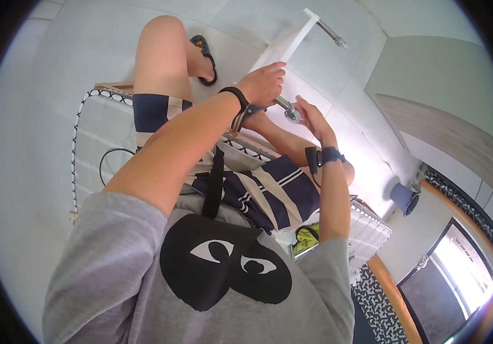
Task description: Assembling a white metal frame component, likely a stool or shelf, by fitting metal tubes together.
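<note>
A white board (288,45) with shiny metal legs is held up in front of me, tilted. My left hand (262,86), a black band on its wrist, is closed around the board's nearer end. From beneath that hand a metal leg (281,102) sticks out, ending in a clear, round caster wheel (293,115). My right hand (313,118) is at this wheel with its fingers curled about it; part of its grip is hidden. At the board's far end, another metal leg (328,30) carries a similar caster (342,43).
I sit on a pale cushion (100,123) with black-and-white trim. Below lies a light tiled floor (235,23). To the right are a pale cabinet (438,74) and a blue-grey bin (402,196). A yellow-green item (305,238) lies beside my lap.
</note>
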### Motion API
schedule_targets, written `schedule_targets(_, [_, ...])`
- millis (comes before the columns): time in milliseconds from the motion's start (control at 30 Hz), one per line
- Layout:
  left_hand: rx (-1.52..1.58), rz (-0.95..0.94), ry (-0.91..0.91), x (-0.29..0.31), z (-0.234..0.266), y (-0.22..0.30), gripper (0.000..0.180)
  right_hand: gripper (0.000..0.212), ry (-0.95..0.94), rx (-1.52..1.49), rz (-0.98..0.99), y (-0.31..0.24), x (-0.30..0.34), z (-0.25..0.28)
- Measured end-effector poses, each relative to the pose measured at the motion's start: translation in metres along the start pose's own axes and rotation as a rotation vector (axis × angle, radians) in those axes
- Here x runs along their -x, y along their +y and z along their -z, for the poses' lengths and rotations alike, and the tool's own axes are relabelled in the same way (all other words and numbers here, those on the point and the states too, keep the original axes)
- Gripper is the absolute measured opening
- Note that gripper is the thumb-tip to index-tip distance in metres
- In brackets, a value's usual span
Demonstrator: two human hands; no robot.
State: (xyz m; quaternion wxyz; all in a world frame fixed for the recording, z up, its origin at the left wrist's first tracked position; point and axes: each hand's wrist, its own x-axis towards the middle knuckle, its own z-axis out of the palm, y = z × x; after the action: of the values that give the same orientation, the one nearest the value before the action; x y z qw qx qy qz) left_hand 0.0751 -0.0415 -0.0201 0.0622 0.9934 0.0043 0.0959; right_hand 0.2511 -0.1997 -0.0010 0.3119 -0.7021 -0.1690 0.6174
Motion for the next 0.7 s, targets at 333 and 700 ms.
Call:
schedule_targets(333, [0.063, -0.004, 0.01, -0.003, 0.004, -0.001, 0.032, 0.033, -0.365, -0.503, -0.061, 0.025, -0.009, -0.001])
schedule_targets(700, [-0.02, -0.003, -0.047, -0.003, 0.003, -0.002, 0.029, 0.031, 0.368, 0.82, 0.884, 0.011, 0.031, -0.028])
